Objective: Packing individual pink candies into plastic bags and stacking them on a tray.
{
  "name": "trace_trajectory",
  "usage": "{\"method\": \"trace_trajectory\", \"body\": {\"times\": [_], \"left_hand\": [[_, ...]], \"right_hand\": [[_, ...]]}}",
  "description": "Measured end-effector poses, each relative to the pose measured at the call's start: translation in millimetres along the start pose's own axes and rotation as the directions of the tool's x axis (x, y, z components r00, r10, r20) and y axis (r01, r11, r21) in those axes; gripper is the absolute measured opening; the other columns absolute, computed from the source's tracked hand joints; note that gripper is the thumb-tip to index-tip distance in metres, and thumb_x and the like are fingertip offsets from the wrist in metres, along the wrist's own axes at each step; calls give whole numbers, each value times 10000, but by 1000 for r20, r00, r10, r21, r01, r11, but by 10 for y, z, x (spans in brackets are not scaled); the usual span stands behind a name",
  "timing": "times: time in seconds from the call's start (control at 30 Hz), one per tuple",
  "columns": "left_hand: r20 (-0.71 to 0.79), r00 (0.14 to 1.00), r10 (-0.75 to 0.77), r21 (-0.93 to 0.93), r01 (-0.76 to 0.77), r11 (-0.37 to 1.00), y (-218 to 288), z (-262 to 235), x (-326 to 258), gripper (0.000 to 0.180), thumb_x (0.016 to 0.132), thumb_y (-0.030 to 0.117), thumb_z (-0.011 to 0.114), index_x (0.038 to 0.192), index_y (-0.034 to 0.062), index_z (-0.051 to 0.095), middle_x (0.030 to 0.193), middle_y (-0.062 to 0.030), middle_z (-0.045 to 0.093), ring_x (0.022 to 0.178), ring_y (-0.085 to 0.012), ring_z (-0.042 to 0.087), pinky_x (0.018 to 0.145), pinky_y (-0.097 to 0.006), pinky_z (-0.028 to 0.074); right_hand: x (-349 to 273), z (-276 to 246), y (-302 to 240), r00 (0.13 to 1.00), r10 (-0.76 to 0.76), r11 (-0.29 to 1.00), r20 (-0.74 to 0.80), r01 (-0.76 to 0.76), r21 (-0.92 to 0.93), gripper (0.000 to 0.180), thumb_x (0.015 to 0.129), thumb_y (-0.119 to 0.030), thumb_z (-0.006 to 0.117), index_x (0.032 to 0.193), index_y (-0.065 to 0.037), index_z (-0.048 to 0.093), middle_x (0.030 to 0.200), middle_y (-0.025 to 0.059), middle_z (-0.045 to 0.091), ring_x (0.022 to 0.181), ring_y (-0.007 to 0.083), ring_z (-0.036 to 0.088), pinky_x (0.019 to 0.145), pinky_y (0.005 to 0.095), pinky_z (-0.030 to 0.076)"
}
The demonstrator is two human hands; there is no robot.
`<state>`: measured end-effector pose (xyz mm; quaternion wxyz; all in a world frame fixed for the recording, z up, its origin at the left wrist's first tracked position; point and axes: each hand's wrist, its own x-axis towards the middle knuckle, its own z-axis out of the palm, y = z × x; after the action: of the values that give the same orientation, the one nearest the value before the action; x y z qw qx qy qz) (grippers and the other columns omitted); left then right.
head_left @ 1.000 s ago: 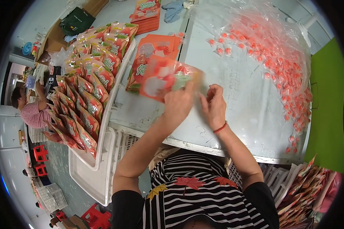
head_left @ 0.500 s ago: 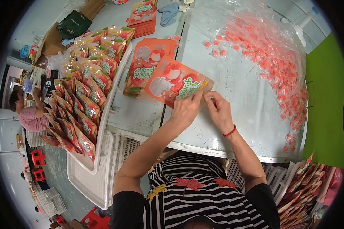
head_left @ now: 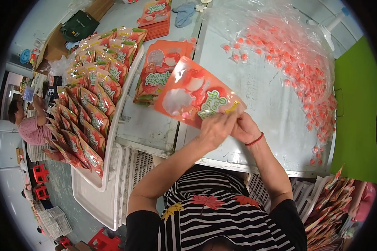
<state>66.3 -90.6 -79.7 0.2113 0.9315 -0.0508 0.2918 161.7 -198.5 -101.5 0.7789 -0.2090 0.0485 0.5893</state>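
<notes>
Two hands meet at the near right corner of one pouch, held tilted above the surface; from where I stand, the left hand pinches that edge, while the fingertips of the right hand are hidden, so I can't tell its grip. The pouch is glossy, orange-pink, printed with fruit and green-and-white lettering, with a cloudy window toward nine o'clock. It partly covers my view of a pouch pile at ten o'clock. Filled pouches crowd a white tray at nine; wrapped red pieces spread at two, partly under clear film. A blue cloth lies at eleven.
</notes>
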Motion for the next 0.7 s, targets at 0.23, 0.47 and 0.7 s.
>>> {"method": "trace_trajectory", "body": {"times": [0.23,0.47,0.7], "left_hand": [[42,999,-24,-103,29,994,184,-15,2,402,672,42,681,1064,3,601,796,-102,653,627,-225,638,524,-322,509],[174,982,67,-108,-48,993,140,-409,167,791,574,293,838,1231,13,495,1147,-168,536,1040,-341,527,826,-449,458],[342,936,83,-88,-56,995,-154,-261,148,1014,540,449,815,1329,-14,376,1414,-253,283,1290,-449,282,1063,-574,201]], "right_hand": [[68,-176,16,984,-89,996,158,88,14,320,966,-202,467,1227,-20,502,1172,111,584,1014,230,593,876,360,520],[-50,224,-118,940,-44,998,337,53,-18,415,998,-257,372,1359,-56,409,1337,131,485,1199,266,505,1004,406,442],[-13,-77,178,962,-167,897,215,239,-371,435,941,-181,537,1351,-86,427,1295,85,512,1168,165,505,979,314,439]]}}
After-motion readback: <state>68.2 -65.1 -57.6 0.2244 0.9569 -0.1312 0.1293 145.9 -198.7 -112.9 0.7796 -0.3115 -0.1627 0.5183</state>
